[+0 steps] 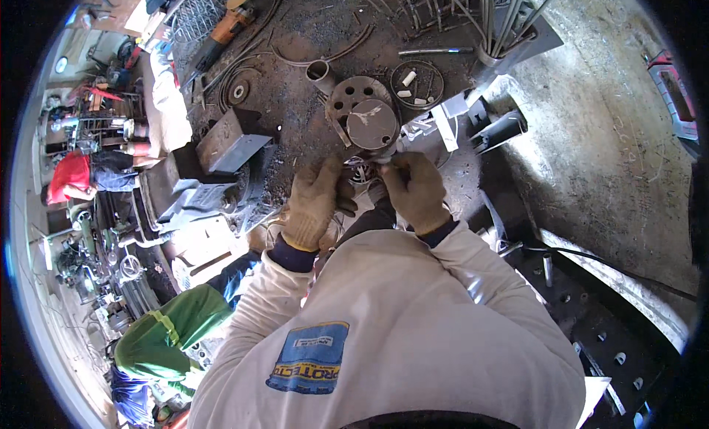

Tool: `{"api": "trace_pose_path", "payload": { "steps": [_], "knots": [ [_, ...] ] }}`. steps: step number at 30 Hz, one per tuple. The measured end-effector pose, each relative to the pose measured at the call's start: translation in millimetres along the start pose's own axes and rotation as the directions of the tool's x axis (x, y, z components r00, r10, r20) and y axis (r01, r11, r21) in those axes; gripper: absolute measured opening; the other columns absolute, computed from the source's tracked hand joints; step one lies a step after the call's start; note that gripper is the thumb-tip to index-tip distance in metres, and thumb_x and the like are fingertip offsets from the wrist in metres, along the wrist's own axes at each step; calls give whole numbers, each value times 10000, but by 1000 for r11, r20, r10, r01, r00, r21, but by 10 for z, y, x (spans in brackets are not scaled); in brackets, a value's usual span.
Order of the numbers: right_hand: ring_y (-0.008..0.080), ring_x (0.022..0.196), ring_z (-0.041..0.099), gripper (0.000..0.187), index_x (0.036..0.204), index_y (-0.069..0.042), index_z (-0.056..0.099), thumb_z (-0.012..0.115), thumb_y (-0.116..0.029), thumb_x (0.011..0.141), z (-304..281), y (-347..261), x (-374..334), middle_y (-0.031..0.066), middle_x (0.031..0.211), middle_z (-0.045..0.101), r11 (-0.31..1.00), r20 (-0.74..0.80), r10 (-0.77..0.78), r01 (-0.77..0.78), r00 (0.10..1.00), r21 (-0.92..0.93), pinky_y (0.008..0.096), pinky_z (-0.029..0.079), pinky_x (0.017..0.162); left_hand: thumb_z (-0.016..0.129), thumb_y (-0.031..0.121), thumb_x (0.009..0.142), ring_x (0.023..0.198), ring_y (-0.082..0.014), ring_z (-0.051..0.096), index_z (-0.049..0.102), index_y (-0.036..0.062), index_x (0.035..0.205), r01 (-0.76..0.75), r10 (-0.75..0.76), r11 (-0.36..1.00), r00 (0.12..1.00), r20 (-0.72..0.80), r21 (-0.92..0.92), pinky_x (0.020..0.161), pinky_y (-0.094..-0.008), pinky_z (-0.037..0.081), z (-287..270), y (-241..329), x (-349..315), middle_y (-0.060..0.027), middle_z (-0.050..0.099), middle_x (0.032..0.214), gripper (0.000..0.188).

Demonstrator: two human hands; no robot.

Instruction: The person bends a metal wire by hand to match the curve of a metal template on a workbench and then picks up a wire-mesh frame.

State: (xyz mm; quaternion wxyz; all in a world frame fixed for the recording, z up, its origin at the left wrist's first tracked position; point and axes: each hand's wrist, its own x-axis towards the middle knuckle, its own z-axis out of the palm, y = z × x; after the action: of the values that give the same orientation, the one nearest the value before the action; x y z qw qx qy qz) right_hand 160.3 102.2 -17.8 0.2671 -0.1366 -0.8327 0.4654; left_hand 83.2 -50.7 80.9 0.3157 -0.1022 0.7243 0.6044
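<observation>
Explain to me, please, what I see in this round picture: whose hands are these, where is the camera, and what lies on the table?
The camera sits on a person's head and looks down, so the picture bends at its rim. The pale sleeves from below are that person's own arms. Both hands wear tan work gloves. The left hand and the right hand meet around a small metal part; what it is I cannot tell. Just beyond stands a round metal cylinder, beside a perforated disc and a short pipe, all on a dirty workbench. An orange angle grinder lies further back. At the lower left another person in a green sleeve works.
</observation>
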Motion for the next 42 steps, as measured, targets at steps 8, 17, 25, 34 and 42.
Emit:
{"api": "trace_pose_path", "payload": {
  "steps": [8,17,25,34,42],
  "knots": [
    [281,735,662,282,1069,-149,657,678,-307,837,-417,-369,264,87,798,645,895,210,-278,332,937,-297,421,523,630,547,199,959,625,-296,651,653,8,950,-542,487,620,833,263,567,500,-399,485,195,159,-149,-140,641,746,219],
    [148,562,565,290,917,-33,680,588,-301,974,-935,-321,417,76,706,644,898,13,266,-253,964,360,298,438,530,562,309,996,777,-140,619,557,-8,1254,-648,653,709,752,88,277,678,-280,519,91,-33,-277,-107,674,1015,409],
    [73,485,463,361,932,-27,620,600,-385,972,-1260,-37,363,24,647,575,466,494,307,-581,813,667,235,352,420,548,345,1008,1015,-187,613,470,14,1391,-127,155,987,916,371,-99,856,-320,515,24,-21,-290,-101,619,1200,512],
    [99,536,498,244,950,-44,620,521,-262,999,-743,131,366,-6,659,514,416,569,445,-722,692,553,222,388,485,555,302,1008,828,-169,633,535,14,1312,96,56,927,921,385,-363,728,-309,540,-118,-400,-186,-61,632,1023,419],
    [151,687,606,368,977,-27,685,573,-375,939,-176,75,282,81,784,666,667,446,506,-663,739,342,285,464,622,624,307,972,811,-150,649,603,19,1139,-69,91,958,993,68,-280,697,-277,562,-401,-522,118,-63,654,987,333]
  ]
}}
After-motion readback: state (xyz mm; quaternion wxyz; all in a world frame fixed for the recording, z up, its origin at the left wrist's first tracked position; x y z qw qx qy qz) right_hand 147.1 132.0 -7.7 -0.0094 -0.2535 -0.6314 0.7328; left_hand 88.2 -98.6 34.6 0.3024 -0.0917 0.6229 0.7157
